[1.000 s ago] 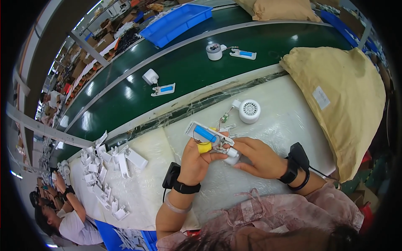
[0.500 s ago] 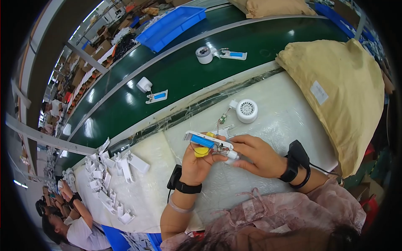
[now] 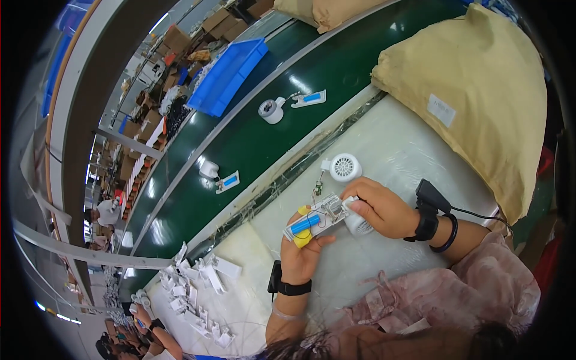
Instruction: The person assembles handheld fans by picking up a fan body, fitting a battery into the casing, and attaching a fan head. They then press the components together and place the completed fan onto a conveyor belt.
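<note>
My left hand [image 3: 300, 261], with yellow covers on its fingertips, is closed around a white plastic handle shell [image 3: 322, 217]. A blue cylindrical battery [image 3: 305, 224] lies in the shell, and thin wires run along it. At the shell's far end, the fingers of my right hand [image 3: 384, 210] pinch the white neck of a small fan head [image 3: 358, 225], partly hidden under that hand. Just beyond my hands, a second white fan head [image 3: 345, 167] rests grille up on the plastic-covered table, wired to a small green circuit board [image 3: 318, 188].
White plastic shells [image 3: 195, 294] are heaped on the table at left. Two wired fan assemblies [image 3: 271, 111] [image 3: 209, 169] lie on the green conveyor belt [image 3: 255, 147]. A blue tray [image 3: 228, 78] sits beyond it. At right stands a large tan sack [image 3: 468, 78]. Another person's hand [image 3: 142, 315] shows at lower left.
The shell has been tilted so its open inside faces up more. My right hand has shifted up to the shell's far end, and the held fan head now shows beneath it. The whole view has turned.
</note>
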The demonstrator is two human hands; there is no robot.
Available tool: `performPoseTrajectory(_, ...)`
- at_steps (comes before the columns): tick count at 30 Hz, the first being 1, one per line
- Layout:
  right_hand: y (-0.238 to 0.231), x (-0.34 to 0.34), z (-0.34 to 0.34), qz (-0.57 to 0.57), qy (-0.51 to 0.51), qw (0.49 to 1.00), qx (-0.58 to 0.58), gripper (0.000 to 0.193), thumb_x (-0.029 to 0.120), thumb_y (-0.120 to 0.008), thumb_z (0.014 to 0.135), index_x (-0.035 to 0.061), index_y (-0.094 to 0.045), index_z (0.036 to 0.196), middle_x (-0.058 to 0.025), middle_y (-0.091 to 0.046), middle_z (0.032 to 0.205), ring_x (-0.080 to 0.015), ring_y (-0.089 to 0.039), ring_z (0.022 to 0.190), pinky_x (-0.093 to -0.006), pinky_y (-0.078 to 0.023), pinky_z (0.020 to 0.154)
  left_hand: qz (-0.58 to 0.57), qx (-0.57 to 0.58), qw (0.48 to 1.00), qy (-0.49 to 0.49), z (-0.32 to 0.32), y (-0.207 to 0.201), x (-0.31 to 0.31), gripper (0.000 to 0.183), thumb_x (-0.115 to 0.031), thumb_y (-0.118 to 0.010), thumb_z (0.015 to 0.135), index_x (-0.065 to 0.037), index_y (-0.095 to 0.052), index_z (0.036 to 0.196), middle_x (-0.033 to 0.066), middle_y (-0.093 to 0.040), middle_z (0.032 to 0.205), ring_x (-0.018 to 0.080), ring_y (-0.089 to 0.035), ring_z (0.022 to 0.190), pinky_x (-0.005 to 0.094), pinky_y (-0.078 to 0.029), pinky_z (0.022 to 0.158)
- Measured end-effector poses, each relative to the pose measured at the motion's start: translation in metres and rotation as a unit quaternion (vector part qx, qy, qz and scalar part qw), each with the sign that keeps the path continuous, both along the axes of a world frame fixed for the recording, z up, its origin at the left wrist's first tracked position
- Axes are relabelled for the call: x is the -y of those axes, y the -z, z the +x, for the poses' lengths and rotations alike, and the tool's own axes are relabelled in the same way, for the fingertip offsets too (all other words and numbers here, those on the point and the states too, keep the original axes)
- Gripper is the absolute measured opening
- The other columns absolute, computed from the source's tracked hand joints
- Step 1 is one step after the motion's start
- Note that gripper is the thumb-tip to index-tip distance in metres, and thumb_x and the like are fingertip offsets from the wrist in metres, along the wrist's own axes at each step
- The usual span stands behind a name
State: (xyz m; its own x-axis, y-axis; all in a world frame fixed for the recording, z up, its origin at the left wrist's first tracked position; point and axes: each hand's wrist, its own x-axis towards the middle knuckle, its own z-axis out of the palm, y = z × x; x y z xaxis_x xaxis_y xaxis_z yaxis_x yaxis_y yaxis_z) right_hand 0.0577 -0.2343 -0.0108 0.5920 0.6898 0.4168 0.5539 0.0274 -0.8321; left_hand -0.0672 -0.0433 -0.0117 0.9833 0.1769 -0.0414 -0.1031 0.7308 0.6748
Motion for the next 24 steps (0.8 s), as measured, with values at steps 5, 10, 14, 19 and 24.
performPoseTrajectory(5, -0.001, -0.001, -0.001, 0.005, -0.003, 1.0, -0.024, 0.016, 0.009, -0.048, 0.095, -0.0009, -0.055, 0.105, -0.0151, -0.057, 0.104, -0.0303, -0.054, 0.099, -0.0363, -0.042, 0.09, 0.003, -0.005, 1.0, 0.019, -0.001, 0.001, -0.003, 0.043, -0.006, -0.055, 0.092, 0.0, -0.044, 0.133, 0.0184, -0.056, 0.126, 0.0317, -0.06, 0.111, 0.0462, -0.06, 0.079)
performPoseTrajectory(10, -0.001, -0.003, -0.003, 0.02, -0.007, 0.999, -0.037, 0.016, 0.01, -0.048, 0.095, -0.001, -0.056, 0.104, -0.0154, -0.057, 0.103, -0.0296, -0.054, 0.098, -0.0362, -0.042, 0.09, -0.004, 0.004, 1.0, 0.013, -0.003, 0.003, -0.003, 0.045, -0.013, -0.054, 0.093, 0.0, -0.043, 0.134, 0.0207, -0.055, 0.127, 0.0344, -0.06, 0.111, 0.0487, -0.059, 0.08)
performPoseTrajectory(14, 0.0, -0.003, -0.001, 0.016, -0.01, 0.999, -0.046, 0.016, 0.01, -0.047, 0.096, -0.0012, -0.056, 0.103, -0.0153, -0.057, 0.103, -0.0293, -0.054, 0.098, -0.0363, -0.042, 0.09, -0.009, 0.009, 0.999, 0.051, -0.002, -0.003, -0.006, 0.057, -0.037, -0.05, 0.094, 0.001, -0.041, 0.134, 0.0244, -0.052, 0.129, 0.0441, -0.057, 0.112, 0.0521, -0.058, 0.08)
performPoseTrajectory(19, -0.001, -0.002, -0.001, 0.001, -0.036, 0.998, -0.056, 0.017, 0.013, -0.046, 0.097, 0.0001, -0.056, 0.102, -0.0147, -0.058, 0.1, -0.0286, -0.055, 0.095, -0.0357, -0.043, 0.088, -0.024, -0.023, 0.993, 0.111, -0.001, -0.002, -0.019, 0.068, -0.05, -0.044, 0.093, 0.003, -0.039, 0.134, 0.0271, -0.05, 0.129, 0.0483, -0.056, 0.11, 0.054, -0.059, 0.073)
performPoseTrajectory(24, 0.0, -0.001, -0.001, -0.015, -0.034, 0.998, -0.057, 0.018, 0.014, -0.045, 0.098, 0.0005, -0.056, 0.102, -0.0142, -0.058, 0.099, -0.0281, -0.055, 0.092, -0.0352, -0.043, 0.085, 0.008, -0.082, 0.992, 0.094, -0.003, -0.002, -0.018, 0.066, -0.047, -0.046, 0.094, 0.006, -0.038, 0.134, 0.0265, -0.052, 0.126, 0.0445, -0.062, 0.098, 0.0523, -0.06, 0.065)
